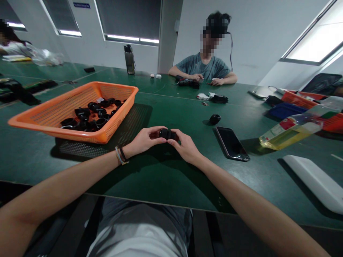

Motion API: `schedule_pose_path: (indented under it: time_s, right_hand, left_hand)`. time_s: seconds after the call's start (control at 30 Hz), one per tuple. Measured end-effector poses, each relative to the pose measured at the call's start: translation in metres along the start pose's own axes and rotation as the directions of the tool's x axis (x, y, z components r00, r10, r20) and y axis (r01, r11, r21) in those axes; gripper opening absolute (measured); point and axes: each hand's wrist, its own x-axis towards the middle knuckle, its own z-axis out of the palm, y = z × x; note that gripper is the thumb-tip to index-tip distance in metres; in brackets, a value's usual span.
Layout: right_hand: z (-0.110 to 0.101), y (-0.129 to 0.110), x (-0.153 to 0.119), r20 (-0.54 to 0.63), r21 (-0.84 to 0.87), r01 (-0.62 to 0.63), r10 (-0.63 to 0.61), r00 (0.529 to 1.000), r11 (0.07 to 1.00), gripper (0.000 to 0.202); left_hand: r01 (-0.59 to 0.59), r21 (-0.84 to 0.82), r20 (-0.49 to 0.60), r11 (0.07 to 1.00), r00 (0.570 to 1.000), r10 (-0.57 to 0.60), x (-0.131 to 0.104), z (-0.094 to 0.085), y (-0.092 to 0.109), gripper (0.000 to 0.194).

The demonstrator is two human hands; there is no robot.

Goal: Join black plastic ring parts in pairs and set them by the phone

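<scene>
The left hand (pixel 146 138) and the right hand (pixel 185 144) meet above the green table (pixel 171 180), near its close edge and in front of the body. Both are pinching, thumb against fingers, a small black part (pixel 164 133), one hand at each end of it. I think it is held so from two sides because this keeps it steady and lets both hands control its angle. Whether it is one piece or two pieces put together, I cannot tell, since the fingers cover much of it.

To the left is an orange basket (pixel 106 136), with many black pieces (pixel 101 123) lying loosely inside; its walls probably serve to stop them from rolling away, and it stands within easy reach of the left hand. One single black piece (pixel 215 119) lies outside, to the right and farther than the hands. Just nearer than this piece is a phone (pixel 232 143), lying flat, and more to the right is a bottle (pixel 288 134) with yellow liquid, perhaps put at this side so that the middle has room for the hands
</scene>
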Motion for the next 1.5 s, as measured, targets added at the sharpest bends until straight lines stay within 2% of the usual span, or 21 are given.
schedule_pose_path:
  time_s: [0.47, 0.8, 0.97, 1.1, 1.23, 1.4, 1.5]
  right_hand:
    - [-0.001, 0.0, 0.0, 0.049, 0.086, -0.033, 0.029, 0.998, 0.996, 0.027]
    - [-0.002, 0.002, 0.0, 0.111, 0.191, -0.07, 0.049, 0.993, 0.979, 0.021]
    - [0.0, 0.002, -0.001, 0.097, 0.139, -0.048, 0.035, 0.995, 0.989, 0.023]
    - [0.003, 0.003, 0.001, 0.049, 0.053, -0.033, 0.03, 0.998, 0.998, 0.023]
    - [0.004, 0.006, 0.002, 0.007, -0.028, -0.002, 0.002, 1.0, 1.0, 0.026]
    - [0.003, 0.01, 0.0, -0.01, -0.095, 0.186, -0.187, 0.982, 0.978, 0.032]
    - [0.003, 0.01, -0.001, -0.006, -0.095, 0.241, -0.243, 0.97, 0.966, 0.035]
  left_hand:
    - [-0.048, 0.052, -0.002, 0.997, 0.999, 0.049, -0.003, 0.001, -0.002, 0.058]
    - [-0.12, 0.181, -0.004, 0.976, 0.992, 0.123, -0.005, -0.001, 0.0, 0.054]
    - [-0.132, 0.2, 0.011, 0.971, 0.991, 0.133, -0.003, -0.002, -0.002, 0.051]
    - [-0.095, 0.141, 0.027, 0.985, 0.995, 0.092, 0.001, -0.001, -0.005, 0.052]
    - [0.02, -0.013, 0.068, 1.0, 0.998, -0.019, 0.004, 0.0, -0.008, 0.053]
    - [0.086, -0.085, 0.157, 0.993, 0.985, -0.072, 0.006, -0.001, -0.007, 0.04]
    - [0.115, -0.117, 0.169, 0.986, 0.981, -0.094, 0.005, 0.0, -0.006, 0.04]
